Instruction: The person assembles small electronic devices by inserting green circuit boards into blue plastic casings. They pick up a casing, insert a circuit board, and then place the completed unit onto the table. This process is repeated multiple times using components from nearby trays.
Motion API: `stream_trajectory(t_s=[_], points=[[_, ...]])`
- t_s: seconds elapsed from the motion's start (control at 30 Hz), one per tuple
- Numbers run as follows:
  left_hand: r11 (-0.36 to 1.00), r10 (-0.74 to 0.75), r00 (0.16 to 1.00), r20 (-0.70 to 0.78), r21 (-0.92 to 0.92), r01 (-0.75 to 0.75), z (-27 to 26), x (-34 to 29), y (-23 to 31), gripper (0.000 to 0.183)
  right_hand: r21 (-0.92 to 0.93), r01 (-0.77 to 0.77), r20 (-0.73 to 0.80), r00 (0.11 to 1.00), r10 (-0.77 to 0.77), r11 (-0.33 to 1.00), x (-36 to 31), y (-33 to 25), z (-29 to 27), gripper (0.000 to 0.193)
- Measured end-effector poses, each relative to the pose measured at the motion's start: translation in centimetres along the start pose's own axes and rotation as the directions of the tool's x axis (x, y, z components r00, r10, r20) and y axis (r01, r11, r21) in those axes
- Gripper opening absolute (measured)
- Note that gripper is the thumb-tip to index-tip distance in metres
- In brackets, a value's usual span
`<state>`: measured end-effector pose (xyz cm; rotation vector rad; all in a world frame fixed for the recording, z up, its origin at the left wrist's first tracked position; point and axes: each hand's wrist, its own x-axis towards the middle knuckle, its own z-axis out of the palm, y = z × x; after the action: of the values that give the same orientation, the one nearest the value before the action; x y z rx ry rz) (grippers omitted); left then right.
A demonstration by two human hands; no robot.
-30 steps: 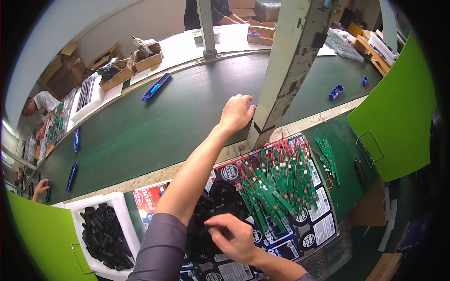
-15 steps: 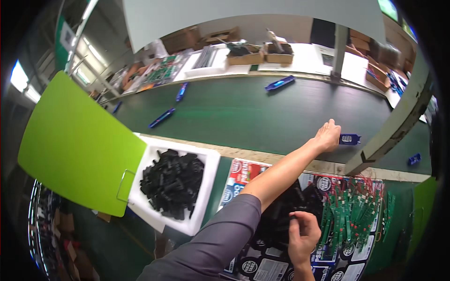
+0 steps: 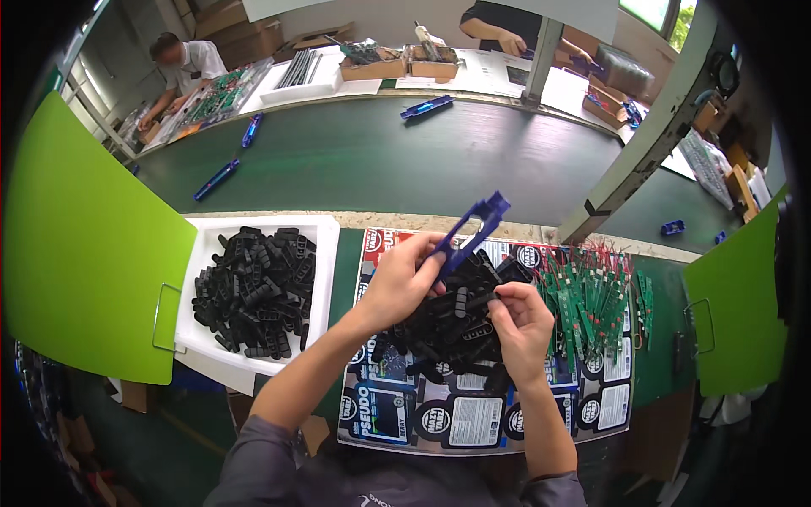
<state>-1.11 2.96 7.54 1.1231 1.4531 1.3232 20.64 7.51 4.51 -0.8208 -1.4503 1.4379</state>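
Note:
My left hand [image 3: 397,283] is closed on one end of a blue plastic housing [image 3: 478,225], a long frame with an opening along it, held tilted above the work surface. To its right, my right hand [image 3: 522,329] pinches a small black plastic part [image 3: 483,300] between thumb and fingertips; the part blends into the pile behind. Under both hands lies a heap of black plastic parts [image 3: 460,338] on a printed sheet [image 3: 473,414]. Green circuit boards with red wires [image 3: 591,296] are spread on the right of that sheet.
A white foam tray [image 3: 325,245] of black parts stands left, beside a green panel [image 3: 84,253]. Beyond runs a dark green conveyor belt [image 3: 355,160] carrying several blue housings [image 3: 427,107]. A metal post [image 3: 642,144] rises at right. Two people work across the belt.
My left hand has come back from the belt with a blue housing. My right hand has risen, still pinching a black part. The view has shifted, showing people opposite.

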Motion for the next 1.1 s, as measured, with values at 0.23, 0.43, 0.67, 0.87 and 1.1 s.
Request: stream_trajectory(t_s=[0.23, 0.43, 0.67, 0.87, 1.1], points=[[0.998, 0.057, 0.998, -0.01, 0.011, -0.056, 2.3, -4.7, -1.2, 0.022, -0.357, 0.296, -0.028, 0.945, -0.327, 0.886, 0.5, -5.1, 1.3, 0.02], [0.982, 0.189, 0.979, -0.074, 0.008, -0.189, 3.0, -5.5, -2.1, 0.022, -0.699, 0.385, 0.033, 0.859, -0.511, 0.603, 0.4, -4.4, 2.8, 0.017], [0.984, 0.138, 0.986, -0.096, 0.126, -0.126, 2.7, -5.3, -1.1, 0.02, -0.833, 0.367, 0.051, 0.796, -0.603, 0.414, -0.5, -4.1, 3.3, 0.038], [0.872, 0.389, 0.913, -0.122, 0.369, -0.323, 3.1, -5.4, -1.5, 0.01, -0.468, 0.132, -0.156, 0.961, -0.229, 0.874, 0.6, -4.0, 1.7, 0.062], [0.96, 0.24, 0.949, -0.204, 0.197, -0.2, 2.5, -5.1, -3.0, 0.012, -0.506, 0.169, -0.019, 0.978, -0.207, 0.846, 0.4, -4.0, -3.0, 0.036]])
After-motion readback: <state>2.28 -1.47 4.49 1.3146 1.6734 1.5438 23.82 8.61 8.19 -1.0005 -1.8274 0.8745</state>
